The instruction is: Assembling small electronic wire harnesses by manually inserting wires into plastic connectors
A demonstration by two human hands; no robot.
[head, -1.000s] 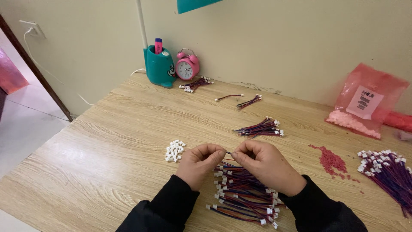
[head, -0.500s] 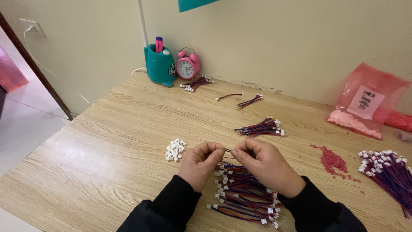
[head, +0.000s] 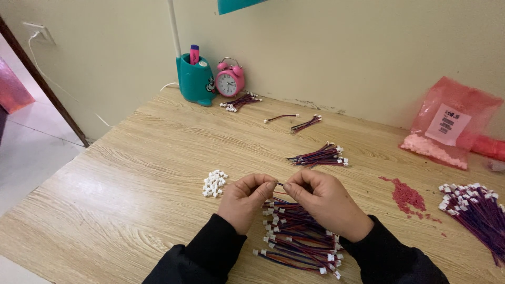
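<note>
Sunlight is falling across the left part of the wooden desk [head: 131, 173], where a small heap of white plastic connector housings [head: 213, 183] is lying just left of the hands. At the back, a teal pen holder [head: 195, 80] is standing against the wall with a pink alarm clock [head: 230, 80] just beside it. The left hand [head: 245, 201] is pinching its grip closed, thumb and forefinger meeting those of the right hand [head: 323, 202], whose grip is likewise pinched shut; between them a small dark wire end [head: 280, 184] is being held, too small to make out further. Below and between the wrists, a pile of red-and-blue wire leads with white connectors [head: 297, 239] is lying on the desk. Beyond the hands, a smaller bundle of the same leads [head: 321, 156] is resting well apart. Further right, a scatter of pink granules [head: 405, 193] is lying near a second pile of leads [head: 476, 208], and a pink plastic bag [head: 447, 129] is leaning near the wall.
</note>
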